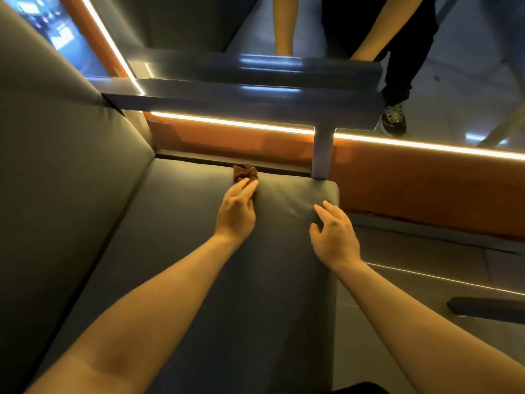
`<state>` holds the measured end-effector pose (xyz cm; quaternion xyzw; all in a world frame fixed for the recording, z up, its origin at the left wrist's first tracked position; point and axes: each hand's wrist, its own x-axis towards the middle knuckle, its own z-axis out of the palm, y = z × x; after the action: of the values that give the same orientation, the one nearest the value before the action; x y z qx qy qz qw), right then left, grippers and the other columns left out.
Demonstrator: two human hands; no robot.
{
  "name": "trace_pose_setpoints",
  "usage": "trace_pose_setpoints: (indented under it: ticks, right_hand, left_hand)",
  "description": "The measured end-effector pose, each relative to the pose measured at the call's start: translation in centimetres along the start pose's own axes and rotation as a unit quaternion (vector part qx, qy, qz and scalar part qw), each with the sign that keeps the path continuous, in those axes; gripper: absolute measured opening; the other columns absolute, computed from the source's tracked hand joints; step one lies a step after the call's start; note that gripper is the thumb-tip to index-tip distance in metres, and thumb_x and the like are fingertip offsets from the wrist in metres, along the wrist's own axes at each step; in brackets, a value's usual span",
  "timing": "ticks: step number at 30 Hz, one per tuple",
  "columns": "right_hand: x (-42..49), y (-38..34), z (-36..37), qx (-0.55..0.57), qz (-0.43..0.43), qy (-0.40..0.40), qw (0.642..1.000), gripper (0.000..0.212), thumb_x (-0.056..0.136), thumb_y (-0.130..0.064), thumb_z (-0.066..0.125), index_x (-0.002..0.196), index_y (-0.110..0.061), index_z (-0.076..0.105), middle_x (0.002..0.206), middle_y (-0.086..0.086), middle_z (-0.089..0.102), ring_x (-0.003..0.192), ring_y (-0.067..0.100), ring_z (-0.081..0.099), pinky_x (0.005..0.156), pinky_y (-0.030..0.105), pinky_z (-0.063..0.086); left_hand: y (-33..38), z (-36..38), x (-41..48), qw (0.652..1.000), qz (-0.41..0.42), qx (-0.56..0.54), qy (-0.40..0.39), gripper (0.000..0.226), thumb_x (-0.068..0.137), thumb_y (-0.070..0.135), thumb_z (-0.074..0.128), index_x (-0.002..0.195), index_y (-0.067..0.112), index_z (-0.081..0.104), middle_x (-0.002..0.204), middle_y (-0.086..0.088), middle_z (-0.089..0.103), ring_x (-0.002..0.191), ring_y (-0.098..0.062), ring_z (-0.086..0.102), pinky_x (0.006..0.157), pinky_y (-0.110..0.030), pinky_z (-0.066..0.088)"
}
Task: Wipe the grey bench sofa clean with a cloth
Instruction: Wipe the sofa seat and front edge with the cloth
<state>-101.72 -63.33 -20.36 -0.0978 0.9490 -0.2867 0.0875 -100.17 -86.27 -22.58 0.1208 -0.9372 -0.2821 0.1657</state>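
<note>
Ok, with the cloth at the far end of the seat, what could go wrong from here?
The brown cloth sits bunched at the far edge of the seat cushion, beside the dark gap; the left hand pushing further might drop it in. Bunched, it probably wipes only a narrow strip. The right hand rests near the cushion's corner and could slip off.

left hand (237, 211): arm outstretched, fingers straight, tips on cloth (245, 173) | right hand (335, 234): fingers spread, loosely bent (palm down)
</note>
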Motion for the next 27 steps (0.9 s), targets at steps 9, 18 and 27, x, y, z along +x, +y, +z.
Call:
trace_pose_setpoints:
  ticks: [9,18,27]
  right_hand:
    - [0.2,2.5,-0.3,0.098,-0.014,-0.01,0.995,0.054,0.099,-0.025,0.063,0.15,-0.018,0.047,0.157,0.0,0.043,0.148,0.018,0.034,0.119,0.032,0.03]
    - [0.2,5.1,-1.0,0.34,0.118,-0.008,0.933,0.054,0.096,-0.015,0.067,0.147,-0.02,0.05,0.144,-0.002,0.056,0.13,0.015,0.053,0.111,0.041,0.046]
    - [0.1,7.6,-2.6,0.506,0.197,-0.013,0.839,0.032,0.1,-0.003,0.054,0.125,-0.019,0.067,0.111,0.003,0.073,0.107,0.022,0.069,0.09,0.039,0.06]
  left_hand:
    - [9.4,7.1,0.1,0.998,-0.056,-0.034,0.015,0.044,0.102,0.006,0.047,0.146,0.013,0.052,0.152,-0.011,0.049,0.143,-0.025,0.041,0.118,-0.034,0.032]
    - [13.4,9.1,-1.5,0.999,-0.025,-0.012,-0.026,0.045,0.102,0.006,0.044,0.147,0.01,0.05,0.154,-0.014,0.045,0.145,-0.029,0.038,0.119,-0.04,0.033]
    - [16.4,12.7,-3.9,0.977,0.151,0.054,-0.144,0.048,0.096,0.006,0.06,0.143,0.008,0.054,0.145,-0.015,0.055,0.136,-0.032,0.049,0.118,-0.04,0.035]
